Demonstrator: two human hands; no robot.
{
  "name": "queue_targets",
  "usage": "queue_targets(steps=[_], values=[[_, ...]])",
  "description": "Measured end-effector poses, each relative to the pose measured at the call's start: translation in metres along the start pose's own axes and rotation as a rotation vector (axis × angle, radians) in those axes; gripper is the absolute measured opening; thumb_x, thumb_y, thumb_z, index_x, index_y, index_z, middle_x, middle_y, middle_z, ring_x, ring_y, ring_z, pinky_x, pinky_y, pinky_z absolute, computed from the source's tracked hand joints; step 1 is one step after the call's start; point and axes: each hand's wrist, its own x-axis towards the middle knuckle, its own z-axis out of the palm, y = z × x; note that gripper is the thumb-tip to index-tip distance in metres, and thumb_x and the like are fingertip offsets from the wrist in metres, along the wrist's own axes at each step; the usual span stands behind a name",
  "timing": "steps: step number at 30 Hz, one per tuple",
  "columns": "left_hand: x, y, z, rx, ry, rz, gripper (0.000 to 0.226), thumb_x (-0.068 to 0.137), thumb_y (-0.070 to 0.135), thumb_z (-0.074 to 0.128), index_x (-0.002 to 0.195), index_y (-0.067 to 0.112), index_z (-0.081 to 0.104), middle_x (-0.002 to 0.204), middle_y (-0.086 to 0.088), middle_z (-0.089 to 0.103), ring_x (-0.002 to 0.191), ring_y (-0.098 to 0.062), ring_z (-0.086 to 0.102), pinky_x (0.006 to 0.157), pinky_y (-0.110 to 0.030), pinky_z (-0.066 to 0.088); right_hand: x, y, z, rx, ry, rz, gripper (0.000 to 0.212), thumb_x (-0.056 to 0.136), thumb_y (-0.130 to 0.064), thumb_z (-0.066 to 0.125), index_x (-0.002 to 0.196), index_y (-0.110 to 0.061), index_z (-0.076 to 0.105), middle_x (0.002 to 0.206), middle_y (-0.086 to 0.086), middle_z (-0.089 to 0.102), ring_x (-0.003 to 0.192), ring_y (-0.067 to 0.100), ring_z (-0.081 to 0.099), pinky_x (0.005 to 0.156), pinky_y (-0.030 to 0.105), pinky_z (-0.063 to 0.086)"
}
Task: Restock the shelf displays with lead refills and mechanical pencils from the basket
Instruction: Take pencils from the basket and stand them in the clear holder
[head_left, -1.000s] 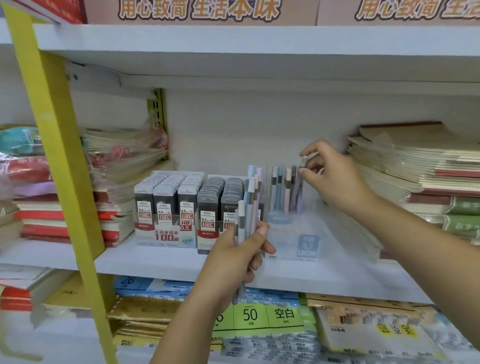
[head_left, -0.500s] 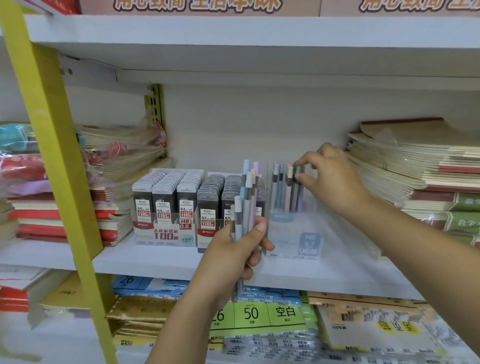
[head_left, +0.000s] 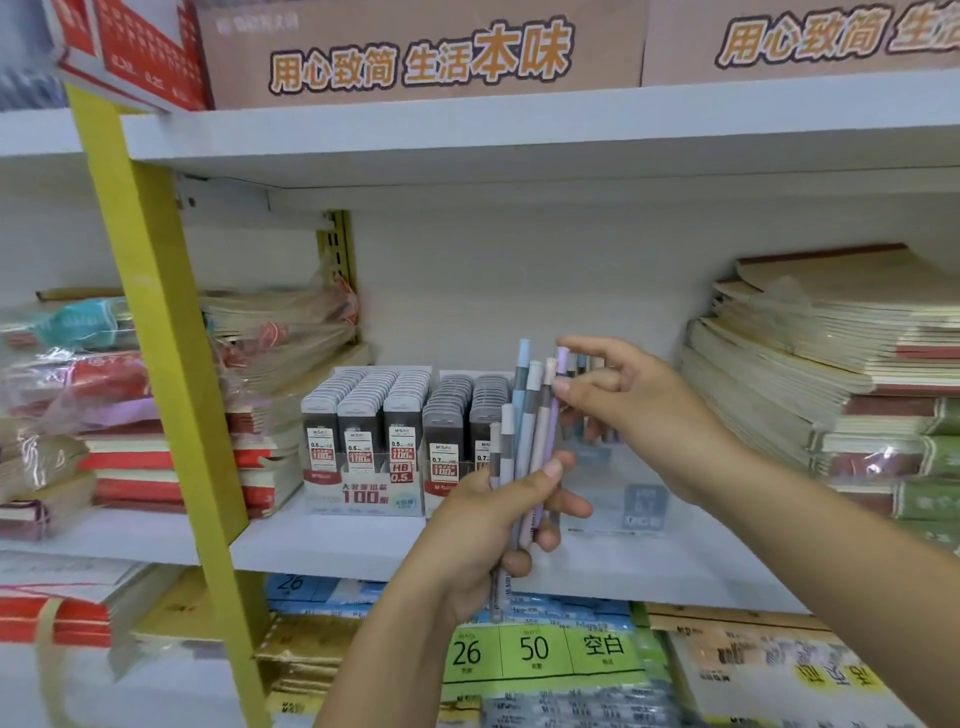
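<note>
Several pencils (head_left: 524, 441) stay clamped in left hand (head_left: 488, 525). Right hand (head_left: 639, 410) has left the clear holder (head_left: 618, 483); fingertips now pinching the purple pencil (head_left: 557, 395) top — next one to place.

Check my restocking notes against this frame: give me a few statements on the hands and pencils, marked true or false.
1. The left hand grips a bunch of mechanical pencils. True.
2. The right hand rests on the notebook stack. False: it pinches the top of a purple pencil in the bunch.
3. The lead refill boxes stand left of the bunch. True.
4. The pencils lie flat on the shelf. False: they are held roughly upright.
</note>
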Motion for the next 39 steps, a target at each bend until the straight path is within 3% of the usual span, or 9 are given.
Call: queue_targets(steps=[3,6,9,13,15,17,21,29,39], values=[[0.001,0.001,-0.001,0.003,0.004,0.008,0.046,0.077,0.042,0.071,0.117,0.017,0.069,0.094,-0.009,0.077,0.053,-0.009,0.058,0.036,-0.014,0.031,0.003,-0.002,0.001,0.079,0.058,0.007,0.025,0.088,-0.012,0.069,0.109,-0.024,0.062,0.080,0.008,0.075,0.058,0.009,0.064,0.052,0.023,0.047],[0.003,-0.002,-0.004,0.013,0.059,0.021,0.027,0.092,0.034,0.065,0.113,0.019,0.071,0.095,-0.008,0.078,0.052,-0.009,0.060,0.037,-0.015,0.033,0.010,-0.010,-0.020,0.085,0.285,-0.113,0.022,0.090,-0.004,0.062,0.099,-0.024,0.057,0.072,0.004,0.073,0.062,0.018,0.068,0.053,0.025,0.051],[0.006,-0.005,-0.007,0.006,0.110,0.061,0.022,0.095,0.029,0.063,0.112,0.018,0.071,0.071,0.002,0.067,0.046,-0.005,0.043,0.038,-0.014,0.030,0.017,-0.016,-0.051,-0.138,0.441,-0.261,0.028,0.087,-0.007,0.059,0.094,-0.034,0.054,0.073,-0.001,0.069,0.066,0.016,0.068,0.057,0.027,0.053],[0.005,-0.004,-0.009,0.022,0.111,0.095,0.032,0.086,0.040,0.067,0.110,0.019,0.069,0.066,0.005,0.061,0.048,-0.006,0.040,0.038,-0.015,0.030,0.025,0.005,-0.061,-0.514,0.351,-0.261,0.026,0.087,-0.009,0.063,0.096,-0.032,0.054,0.081,0.004,0.065,0.076,0.030,0.065,0.076,0.050,0.054],[0.004,-0.003,-0.010,0.008,0.119,0.105,0.046,0.075,0.047,0.068,0.111,0.018,0.067,0.067,0.004,0.064,0.048,-0.006,0.043,0.038,-0.015,0.029,0.025,0.018,-0.060,-0.588,0.317,-0.256,0.026,0.087,-0.008,0.065,0.100,-0.029,0.055,0.079,-0.003,0.064,0.075,0.023,0.064,0.076,0.044,0.054],[0.003,-0.002,-0.010,-0.004,0.123,0.115,0.051,0.070,0.048,0.069,0.111,0.017,0.068,0.068,0.003,0.066,0.047,-0.007,0.044,0.037,-0.015,0.029,0.023,0.027,-0.061,-0.626,0.299,-0.263,0.027,0.087,-0.010,0.066,0.100,-0.031,0.055,0.078,-0.010,0.065,0.074,0.009,0.063,0.072,0.026,0.051],[0.003,-0.007,-0.007,0.004,0.108,0.092,0.032,0.082,0.040,0.069,0.108,0.021,0.071,0.070,0.002,0.066,0.048,-0.006,0.045,0.037,-0.015,0.030,0.020,0.032,-0.065,-0.731,0.261,-0.256,0.028,0.087,-0.015,0.067,0.099,-0.036,0.053,0.080,-0.013,0.065,0.070,-0.009,0.055,0.062,0.004,0.036],[0.005,-0.013,-0.004,0.081,0.090,0.065,0.022,0.097,0.031,0.061,0.117,0.025,0.067,0.080,-0.003,0.073,0.051,-0.007,0.045,0.039,-0.016,0.031,0.023,0.027,-0.070,-0.741,0.237,-0.265,0.028,0.088,-0.015,0.066,0.102,-0.033,0.049,0.075,-0.005,0.068,0.071,-0.008,0.055,0.057,0.003,0.034],[0.007,-0.017,-0.006,0.069,0.094,0.075,0.021,0.097,0.028,0.062,0.117,0.024,0.069,0.081,-0.004,0.073,0.049,-0.007,0.044,0.038,-0.015,0.030,0.028,0.027,-0.069,-0.758,0.232,-0.256,0.027,0.090,-0.017,0.066,0.102,-0.034,0.049,0.080,-0.007,0.068,0.070,-0.008,0.054,0.056,0.006,0.033]])
